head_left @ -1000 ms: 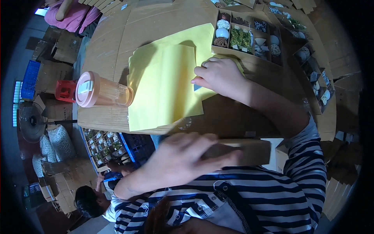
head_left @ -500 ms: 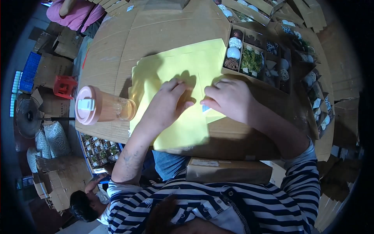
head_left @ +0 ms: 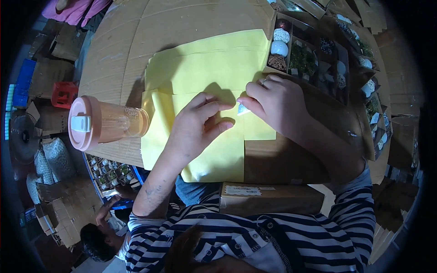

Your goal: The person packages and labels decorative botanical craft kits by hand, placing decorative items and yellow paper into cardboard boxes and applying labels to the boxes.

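Several sheets of yellow paper lie overlapping on the cardboard-covered table in front of me. Above them, my right hand pinches a small white and blue sticker-like piece between thumb and fingertips. My left hand hovers close by on the left, its thumb and index finger apart and nothing between them. Its index fingertip points at the small piece without clearly touching it. At the left edge of the paper stands a clear cup with a pink lid.
A divided box of decorative balls and moss sits at the upper right, with more such boxes beyond. A closed carton rests by my lap. At lower left, another person is beside a tray of similar pieces.
My left thumb and index finger have spread apart. More of the small white and blue piece now shows in my right fingers. The whole view has shifted slightly.
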`<state>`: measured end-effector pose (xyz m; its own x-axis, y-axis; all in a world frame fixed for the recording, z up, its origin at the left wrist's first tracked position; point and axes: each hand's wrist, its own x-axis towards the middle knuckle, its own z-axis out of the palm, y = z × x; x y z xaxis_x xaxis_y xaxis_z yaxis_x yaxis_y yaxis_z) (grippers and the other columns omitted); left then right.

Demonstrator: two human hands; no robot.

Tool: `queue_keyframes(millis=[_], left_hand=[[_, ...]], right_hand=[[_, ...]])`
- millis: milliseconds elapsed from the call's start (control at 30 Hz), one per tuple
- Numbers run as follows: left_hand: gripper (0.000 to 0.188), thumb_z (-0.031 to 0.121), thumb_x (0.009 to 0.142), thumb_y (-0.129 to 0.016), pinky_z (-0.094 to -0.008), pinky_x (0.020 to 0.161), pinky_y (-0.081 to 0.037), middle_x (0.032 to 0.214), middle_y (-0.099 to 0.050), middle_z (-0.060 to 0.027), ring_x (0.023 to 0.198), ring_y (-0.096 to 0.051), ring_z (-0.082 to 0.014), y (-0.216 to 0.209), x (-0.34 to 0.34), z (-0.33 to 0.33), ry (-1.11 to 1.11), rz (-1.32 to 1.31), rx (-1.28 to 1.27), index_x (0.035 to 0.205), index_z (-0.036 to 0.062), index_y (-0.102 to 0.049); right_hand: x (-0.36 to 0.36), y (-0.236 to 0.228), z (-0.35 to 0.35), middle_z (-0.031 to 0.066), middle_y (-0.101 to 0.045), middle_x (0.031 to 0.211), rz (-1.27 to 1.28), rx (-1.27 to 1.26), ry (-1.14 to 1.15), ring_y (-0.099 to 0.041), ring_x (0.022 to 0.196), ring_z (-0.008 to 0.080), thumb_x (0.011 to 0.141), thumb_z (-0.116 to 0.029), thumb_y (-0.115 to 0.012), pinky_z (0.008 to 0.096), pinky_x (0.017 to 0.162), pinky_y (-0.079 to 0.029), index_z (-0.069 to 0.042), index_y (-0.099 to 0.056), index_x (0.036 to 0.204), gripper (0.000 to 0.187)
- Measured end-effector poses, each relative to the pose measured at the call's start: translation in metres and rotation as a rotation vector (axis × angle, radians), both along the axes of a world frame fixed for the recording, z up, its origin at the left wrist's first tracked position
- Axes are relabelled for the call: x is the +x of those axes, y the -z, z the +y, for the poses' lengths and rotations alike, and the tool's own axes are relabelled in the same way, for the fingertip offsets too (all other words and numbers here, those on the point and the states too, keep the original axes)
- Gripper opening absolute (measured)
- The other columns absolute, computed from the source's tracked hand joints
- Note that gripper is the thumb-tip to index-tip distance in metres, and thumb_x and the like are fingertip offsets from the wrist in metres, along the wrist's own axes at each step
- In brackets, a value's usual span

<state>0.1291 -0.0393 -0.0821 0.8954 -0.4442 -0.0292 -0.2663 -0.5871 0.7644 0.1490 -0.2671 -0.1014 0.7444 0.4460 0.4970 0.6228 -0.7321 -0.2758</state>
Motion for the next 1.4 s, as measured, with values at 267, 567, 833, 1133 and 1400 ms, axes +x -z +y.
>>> queue_keyframes(millis=[267, 567, 833, 1133, 1400], left_hand=[[0.025, 0.012, 0.081, -0.080, -0.0342, 0.065, -0.054, 0.103, -0.060, -0.0095, 0.077, -0.064, -0.0229, 0.009, -0.007, -0.001, -0.002, -0.096, -0.062, 0.105, 0.0076, -0.073], [0.020, 0.010, 0.083, -0.079, -0.0315, 0.063, -0.052, 0.100, -0.060, -0.0075, 0.071, -0.063, -0.0184, -0.005, -0.005, -0.004, -0.027, -0.023, -0.004, 0.101, 0.0059, -0.072], [0.022, 0.012, 0.083, -0.080, -0.0315, 0.062, -0.053, 0.102, -0.062, -0.0078, 0.072, -0.065, -0.0190, 0.009, -0.008, -0.002, -0.016, -0.105, -0.070, 0.104, 0.0072, -0.074], [0.015, 0.008, 0.087, -0.074, -0.0301, 0.064, -0.053, 0.105, -0.063, -0.0079, 0.075, -0.066, -0.0193, 0.006, -0.004, 0.000, 0.021, -0.072, -0.103, 0.100, 0.0058, -0.067], [0.054, 0.010, 0.095, -0.066, -0.0341, 0.063, -0.053, 0.126, -0.064, -0.0153, 0.066, -0.067, -0.0221, 0.008, 0.002, -0.001, -0.117, -0.031, -0.107, 0.137, 0.0084, -0.032]], right_hand=[[-0.003, 0.002, 0.002, 0.0061, -0.057, 0.061, 0.126, 0.092, -0.067, -0.059, 0.058, 0.0236, 0.082, -0.026, -0.079, 0.0366, 0.052, -0.048, -0.010, -0.063, 0.076, 0.023], [-0.001, 0.006, 0.000, 0.0060, -0.056, 0.061, 0.007, 0.051, 0.019, -0.059, 0.058, 0.0231, 0.082, -0.026, -0.079, 0.0362, 0.052, -0.048, -0.010, -0.063, 0.076, 0.023], [-0.002, 0.006, 0.001, 0.0057, -0.055, 0.060, 0.091, 0.078, -0.021, -0.059, 0.058, 0.0226, 0.082, -0.027, -0.079, 0.0366, 0.052, -0.047, -0.010, -0.063, 0.076, 0.024], [0.000, 0.007, -0.001, 0.0053, -0.055, 0.061, 0.020, 0.056, 0.026, -0.061, 0.060, 0.0221, 0.082, -0.028, -0.078, 0.0359, 0.054, -0.048, -0.011, -0.061, 0.075, 0.026], [0.000, 0.005, -0.001, 0.0057, -0.057, 0.063, 0.046, -0.011, -0.017, -0.062, 0.062, 0.0242, 0.083, -0.029, -0.077, 0.0366, 0.055, -0.050, -0.012, -0.061, 0.076, 0.025]])
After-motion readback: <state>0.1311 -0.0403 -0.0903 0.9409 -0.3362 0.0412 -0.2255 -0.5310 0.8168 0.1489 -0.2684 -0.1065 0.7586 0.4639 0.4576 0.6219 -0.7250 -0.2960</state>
